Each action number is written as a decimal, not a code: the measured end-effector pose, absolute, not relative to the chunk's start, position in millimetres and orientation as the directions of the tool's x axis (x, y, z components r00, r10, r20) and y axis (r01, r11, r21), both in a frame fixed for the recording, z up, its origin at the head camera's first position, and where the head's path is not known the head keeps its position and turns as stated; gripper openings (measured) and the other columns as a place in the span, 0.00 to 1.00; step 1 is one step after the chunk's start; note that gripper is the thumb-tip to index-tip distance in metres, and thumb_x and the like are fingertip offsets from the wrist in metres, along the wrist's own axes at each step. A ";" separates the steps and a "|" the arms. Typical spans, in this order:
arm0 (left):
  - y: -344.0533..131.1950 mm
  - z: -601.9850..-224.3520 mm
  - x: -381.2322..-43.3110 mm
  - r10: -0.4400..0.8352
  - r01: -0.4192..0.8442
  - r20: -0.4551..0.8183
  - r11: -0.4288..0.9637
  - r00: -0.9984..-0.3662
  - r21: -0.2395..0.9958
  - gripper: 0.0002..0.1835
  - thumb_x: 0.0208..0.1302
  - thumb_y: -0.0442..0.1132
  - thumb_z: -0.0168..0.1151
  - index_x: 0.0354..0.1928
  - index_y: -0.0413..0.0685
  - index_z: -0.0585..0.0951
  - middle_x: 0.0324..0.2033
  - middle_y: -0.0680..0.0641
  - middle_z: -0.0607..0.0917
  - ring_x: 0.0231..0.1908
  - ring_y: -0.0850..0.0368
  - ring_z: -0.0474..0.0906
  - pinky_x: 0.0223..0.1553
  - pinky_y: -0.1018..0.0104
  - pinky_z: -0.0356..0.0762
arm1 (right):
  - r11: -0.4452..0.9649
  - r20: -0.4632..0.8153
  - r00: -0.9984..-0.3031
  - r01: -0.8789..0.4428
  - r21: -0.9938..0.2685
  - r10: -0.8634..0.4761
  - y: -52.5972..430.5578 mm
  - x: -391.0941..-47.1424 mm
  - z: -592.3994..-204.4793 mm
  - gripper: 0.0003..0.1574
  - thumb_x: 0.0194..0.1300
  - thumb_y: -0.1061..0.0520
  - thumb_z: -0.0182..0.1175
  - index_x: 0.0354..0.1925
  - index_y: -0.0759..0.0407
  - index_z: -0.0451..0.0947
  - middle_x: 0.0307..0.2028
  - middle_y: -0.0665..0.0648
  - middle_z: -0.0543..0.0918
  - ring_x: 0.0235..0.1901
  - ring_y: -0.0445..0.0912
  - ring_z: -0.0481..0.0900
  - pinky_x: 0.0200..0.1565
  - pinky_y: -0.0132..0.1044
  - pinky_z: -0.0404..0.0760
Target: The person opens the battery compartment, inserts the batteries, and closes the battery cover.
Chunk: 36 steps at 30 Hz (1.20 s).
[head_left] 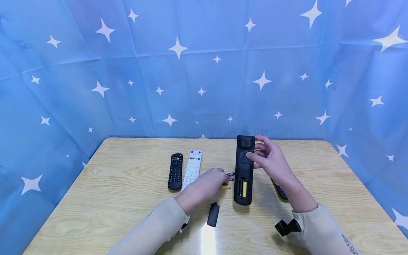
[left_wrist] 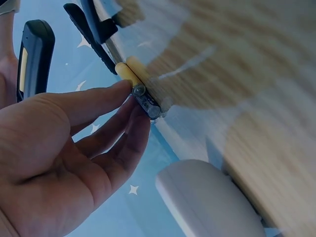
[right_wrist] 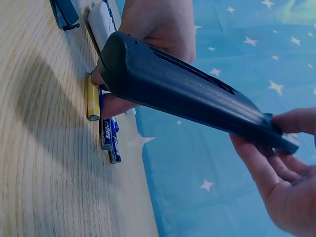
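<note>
My right hand (head_left: 272,161) holds a black remote control (head_left: 243,170) upright by its upper part, its back facing me. The battery compartment lies uncovered, with a yellow battery (head_left: 244,189) in its right slot and the left slot bare. Down at the table, my left hand (head_left: 207,182) pinches a dark battery (left_wrist: 139,90) between thumb and fingers, partly hidden by them. Beside those fingertips lies a yellow battery (right_wrist: 93,98), with dark blue batteries (right_wrist: 105,134) just beyond. Nearer me rests the black battery cover (head_left: 213,214).
Left of the batteries, a white remote (head_left: 193,164) and a smaller black remote (head_left: 175,171) lie face up. Another black remote (head_left: 281,193) is partly covered by my right forearm. A blue star-patterned curtain (head_left: 204,71) hangs behind the wooden table (head_left: 105,198).
</note>
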State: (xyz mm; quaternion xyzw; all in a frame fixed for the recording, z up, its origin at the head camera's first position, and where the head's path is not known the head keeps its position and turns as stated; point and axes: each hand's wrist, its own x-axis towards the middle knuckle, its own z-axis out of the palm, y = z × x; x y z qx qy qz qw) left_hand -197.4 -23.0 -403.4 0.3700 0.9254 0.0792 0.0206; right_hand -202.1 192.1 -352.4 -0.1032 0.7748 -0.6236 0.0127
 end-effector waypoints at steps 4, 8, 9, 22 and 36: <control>-22.0 -403.1 -196.4 0.670 0.656 -0.009 0.729 -0.742 0.194 0.14 0.59 0.24 0.61 0.38 0.51 0.87 0.35 0.52 0.82 0.34 0.64 0.76 0.35 0.72 0.76 | 0.202 0.109 -0.979 -0.144 -0.969 -0.174 192.5 -202.0 -353.4 0.41 0.64 0.58 0.64 0.70 0.59 0.56 0.49 0.67 0.76 0.41 0.46 0.81 0.36 0.43 0.84; -20.6 -401.9 -195.7 0.658 0.643 -0.021 0.742 -0.753 0.191 0.15 0.58 0.24 0.61 0.39 0.51 0.87 0.37 0.51 0.82 0.35 0.62 0.77 0.36 0.72 0.77 | 0.193 0.116 -0.978 -0.150 -0.970 -0.175 193.0 -202.4 -353.5 0.41 0.64 0.58 0.64 0.69 0.60 0.56 0.48 0.66 0.77 0.41 0.45 0.81 0.35 0.43 0.84; -20.4 -401.6 -195.6 0.656 0.642 -0.021 0.744 -0.754 0.186 0.14 0.58 0.24 0.62 0.39 0.51 0.87 0.37 0.51 0.82 0.36 0.62 0.77 0.36 0.72 0.77 | 0.193 0.118 -0.978 -0.151 -0.969 -0.175 193.0 -202.5 -353.5 0.41 0.64 0.58 0.64 0.69 0.60 0.56 0.48 0.66 0.77 0.41 0.45 0.81 0.35 0.43 0.84; -22.1 -402.9 -197.6 0.649 0.644 0.009 0.753 -0.761 0.137 0.14 0.58 0.27 0.63 0.19 0.52 0.80 0.29 0.52 0.79 0.26 0.63 0.70 0.26 0.70 0.72 | 0.193 0.118 -0.978 -0.150 -0.970 -0.170 193.6 -202.6 -354.3 0.41 0.64 0.59 0.64 0.69 0.60 0.56 0.48 0.65 0.77 0.41 0.45 0.80 0.36 0.45 0.84; -23.4 -401.3 -197.5 0.654 0.640 -0.024 0.747 -0.756 0.181 0.15 0.49 0.26 0.64 0.15 0.52 0.73 0.22 0.54 0.76 0.25 0.61 0.68 0.25 0.69 0.69 | 0.191 0.114 -0.978 -0.147 -0.970 -0.172 193.9 -202.7 -355.7 0.41 0.64 0.59 0.63 0.69 0.60 0.55 0.49 0.65 0.77 0.41 0.45 0.80 0.36 0.45 0.84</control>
